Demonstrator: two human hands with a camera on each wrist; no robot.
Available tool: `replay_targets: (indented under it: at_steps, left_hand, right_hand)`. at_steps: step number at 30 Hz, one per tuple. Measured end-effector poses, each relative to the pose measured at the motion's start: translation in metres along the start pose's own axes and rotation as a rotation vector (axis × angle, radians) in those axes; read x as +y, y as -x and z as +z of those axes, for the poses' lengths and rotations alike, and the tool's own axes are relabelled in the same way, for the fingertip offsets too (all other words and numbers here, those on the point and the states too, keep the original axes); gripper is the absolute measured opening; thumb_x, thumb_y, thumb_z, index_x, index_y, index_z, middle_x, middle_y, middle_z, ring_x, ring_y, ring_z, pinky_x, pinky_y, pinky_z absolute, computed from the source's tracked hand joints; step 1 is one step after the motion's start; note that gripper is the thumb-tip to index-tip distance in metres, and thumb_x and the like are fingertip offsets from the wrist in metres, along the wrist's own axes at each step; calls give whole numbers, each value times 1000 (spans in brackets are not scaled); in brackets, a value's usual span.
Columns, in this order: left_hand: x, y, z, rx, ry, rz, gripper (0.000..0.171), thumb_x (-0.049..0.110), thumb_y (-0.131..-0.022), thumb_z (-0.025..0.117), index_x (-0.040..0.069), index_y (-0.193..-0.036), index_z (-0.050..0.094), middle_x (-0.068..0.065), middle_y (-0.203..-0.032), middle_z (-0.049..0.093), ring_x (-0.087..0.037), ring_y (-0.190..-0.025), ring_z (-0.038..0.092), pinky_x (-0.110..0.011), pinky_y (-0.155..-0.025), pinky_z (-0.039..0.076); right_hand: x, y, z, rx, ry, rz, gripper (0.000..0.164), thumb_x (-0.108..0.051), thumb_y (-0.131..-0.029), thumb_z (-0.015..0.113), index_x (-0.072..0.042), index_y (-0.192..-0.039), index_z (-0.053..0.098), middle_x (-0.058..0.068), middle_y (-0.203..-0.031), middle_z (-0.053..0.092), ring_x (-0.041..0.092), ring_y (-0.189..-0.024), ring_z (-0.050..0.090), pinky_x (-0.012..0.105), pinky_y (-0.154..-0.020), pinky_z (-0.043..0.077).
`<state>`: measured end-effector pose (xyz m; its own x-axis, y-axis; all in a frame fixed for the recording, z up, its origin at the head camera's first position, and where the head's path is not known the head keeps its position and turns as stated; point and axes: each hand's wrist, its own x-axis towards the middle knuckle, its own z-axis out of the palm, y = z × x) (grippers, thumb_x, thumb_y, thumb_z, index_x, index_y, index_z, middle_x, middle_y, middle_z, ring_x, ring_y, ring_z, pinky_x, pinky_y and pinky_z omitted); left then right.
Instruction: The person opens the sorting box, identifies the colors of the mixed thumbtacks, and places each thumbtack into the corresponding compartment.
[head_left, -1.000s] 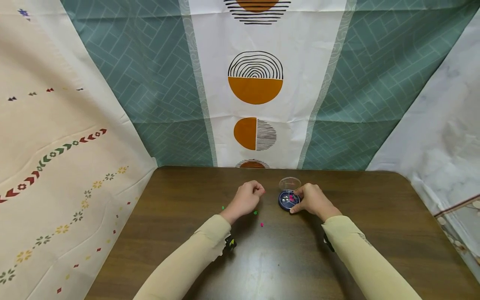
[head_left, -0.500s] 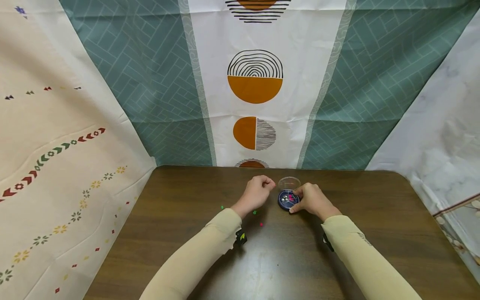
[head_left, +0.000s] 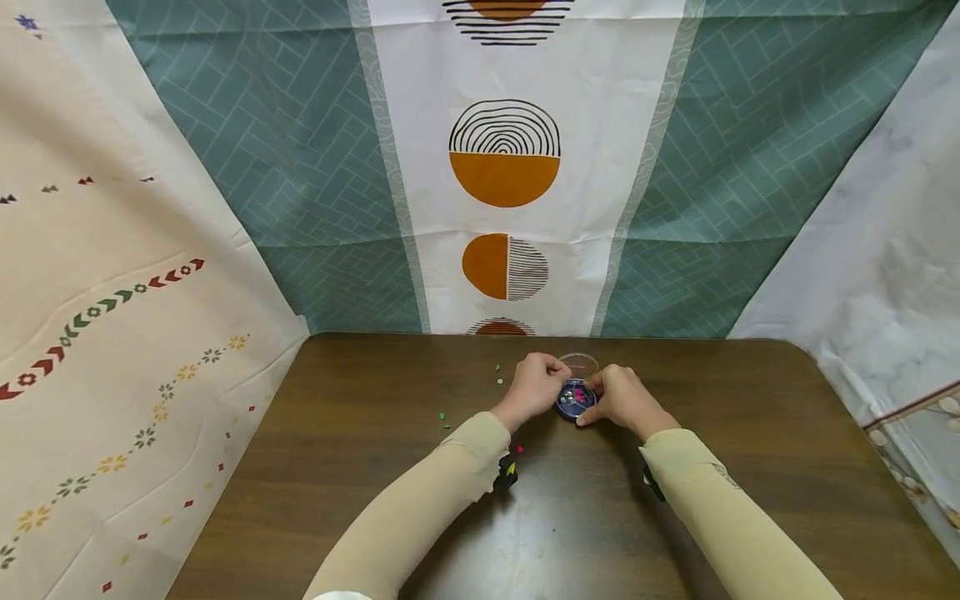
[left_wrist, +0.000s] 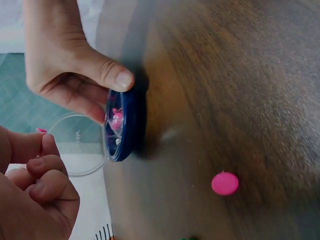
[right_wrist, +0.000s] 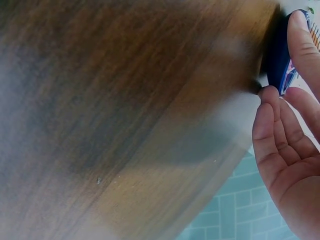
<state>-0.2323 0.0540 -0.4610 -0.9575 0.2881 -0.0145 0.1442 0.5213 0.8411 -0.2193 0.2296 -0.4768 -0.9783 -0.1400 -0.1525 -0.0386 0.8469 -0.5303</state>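
Observation:
A round dark blue case [head_left: 576,412] stands on the table with its clear lid [head_left: 581,356] raised at the back. Dividers split its inside, where pink and silvery bits lie. My right hand [head_left: 628,402] grips the case's right side between thumb and fingers, as the right wrist view also shows. At the case's left edge is my left hand [head_left: 534,385]. In the left wrist view its thumb and index finger pinch a tiny pink piece [left_wrist: 41,130], mostly hidden by the fingertips. Another pink piece [left_wrist: 225,183], with a flat round head, lies on the table.
Small green pieces [head_left: 442,416] lie on the wooden table [head_left: 360,483] left of my left hand. Farther back are another green piece [head_left: 498,367] and a pale one [head_left: 500,381]. A patterned cloth [head_left: 337,275] hangs behind the table's back edge.
My left hand has moved right, up to the case, keeping its pinch. Pieces it had covered on the table now show behind it. My right hand stays on the case.

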Motion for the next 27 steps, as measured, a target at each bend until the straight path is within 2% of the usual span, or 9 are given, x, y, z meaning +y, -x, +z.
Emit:
replay_targets:
  at_steps: [7,13,27]
  left_hand:
    - [-4,-6,12,0,-20,-22,18,22,-91,60,10,-87,73,4,-80,68,-5,-69,57,-22,-60,45]
    - [-6,-8,16,-11,-82,-42,18,24,-91,60,14,-87,74,7,-80,67,-5,-69,56,-23,-58,44]
    - [-10,-12,27,-32,-127,-62,17,24,-91,59,19,-86,74,9,-82,67,-5,-68,56,-24,-58,44]
  right_hand:
    - [-1,0,1,5,-3,-8,70,-37,-49,91,-5,-108,70,8,-100,72,19,-90,63,40,-84,51]
    - [1,-1,0,8,0,-17,69,-38,-48,91,-6,-106,71,6,-98,72,19,-88,62,40,-82,51]
    - [2,1,0,20,6,-12,65,-36,-47,92,-8,-102,72,4,-95,72,19,-88,63,39,-81,51]
